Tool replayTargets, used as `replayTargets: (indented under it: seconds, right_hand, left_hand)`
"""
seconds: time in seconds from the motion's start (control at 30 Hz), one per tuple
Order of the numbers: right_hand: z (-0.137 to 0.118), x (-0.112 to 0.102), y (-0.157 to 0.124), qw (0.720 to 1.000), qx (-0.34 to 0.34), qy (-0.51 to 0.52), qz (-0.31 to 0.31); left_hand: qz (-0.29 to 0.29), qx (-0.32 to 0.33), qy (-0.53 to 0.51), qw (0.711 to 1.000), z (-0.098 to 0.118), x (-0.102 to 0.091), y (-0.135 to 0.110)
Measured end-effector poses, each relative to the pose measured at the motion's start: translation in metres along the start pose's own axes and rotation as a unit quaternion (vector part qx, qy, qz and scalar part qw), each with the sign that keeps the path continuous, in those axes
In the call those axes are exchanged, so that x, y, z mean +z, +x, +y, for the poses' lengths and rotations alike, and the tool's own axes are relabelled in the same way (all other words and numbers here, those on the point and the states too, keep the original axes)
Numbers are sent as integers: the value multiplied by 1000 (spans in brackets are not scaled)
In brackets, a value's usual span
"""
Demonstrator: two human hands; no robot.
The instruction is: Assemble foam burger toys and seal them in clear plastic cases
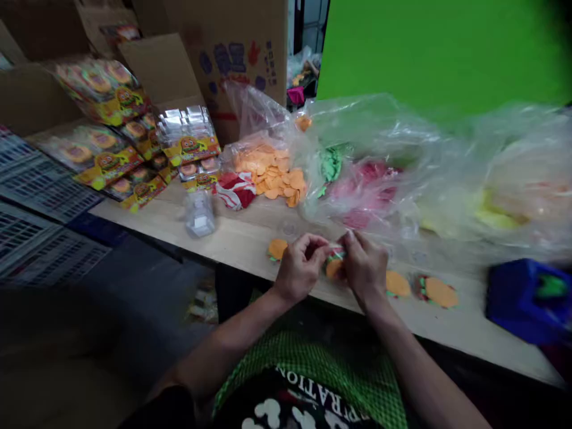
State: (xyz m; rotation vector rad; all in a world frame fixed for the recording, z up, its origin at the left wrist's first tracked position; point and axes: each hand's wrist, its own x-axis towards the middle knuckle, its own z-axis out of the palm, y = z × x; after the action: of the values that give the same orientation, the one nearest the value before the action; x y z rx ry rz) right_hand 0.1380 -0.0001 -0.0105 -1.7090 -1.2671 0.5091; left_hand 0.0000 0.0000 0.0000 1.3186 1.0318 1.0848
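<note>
Close to the table's front edge, both hands meet at a small toy burger [335,265] with an orange bun and red and green layers. My right hand [365,265] is closed around its right side. The thumb and fingers of my left hand [301,267] are pinched at its left edge. Part of the burger is hidden by the fingers, and some blur covers the finer detail. Another orange-bunned burger [277,249] lies just left of my left hand. To the right of my right hand lie two more, a nearer burger [397,283] and a farther burger [438,292].
Clear bags hold orange pieces [270,170], green pieces [330,164], pink pieces [366,187] and yellow pieces [498,211]. At the left are a clear plastic container [199,214], a red-and-white cloth [235,189] and packed display boxes [190,146]. A blue bin [513,298] stands at right.
</note>
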Motion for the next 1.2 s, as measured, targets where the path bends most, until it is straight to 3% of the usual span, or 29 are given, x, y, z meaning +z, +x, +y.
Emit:
replayTargets:
  seconds: [0.13,0.23,0.3,0.47,0.6,0.87,0.97,1.1,1.17,1.2]
  right_hand:
    - [17,-9,-90,997,2,64,-46]
    - [41,-12,-143,977,-28,92,-188]
    - [54,-15,-160,964,-81,52,-246]
    - [50,-31,-150,922,-135,-103,-348]
    - [36,-33,-144,901,-93,-70,-418]
    - [52,-10,-155,902,-56,58,-424]
    - [49,-11,-151,904,-29,93,-417]
    - [39,-18,-135,888,53,160,-427]
    - [39,-33,-117,893,56,170,-413]
    - [43,-45,-105,911,43,162,-377]
  left_hand:
    - [-118,-92,62,987,7,-21,-44]
    - [-229,-206,92,947,-5,-35,-67]
    - [-265,-239,120,926,-15,-39,-75]
    - [-290,-198,191,917,-20,-38,-79]
    - [-299,-176,195,917,-25,-40,-87]
    - [-248,-163,210,931,-43,-45,-108]
    - [-267,-191,174,928,-45,-54,-107]
    - [-358,-182,104,910,-53,-65,-98]
    - [-348,-190,86,914,-53,-61,-88]
    - [-323,-206,74,921,-51,-56,-82]
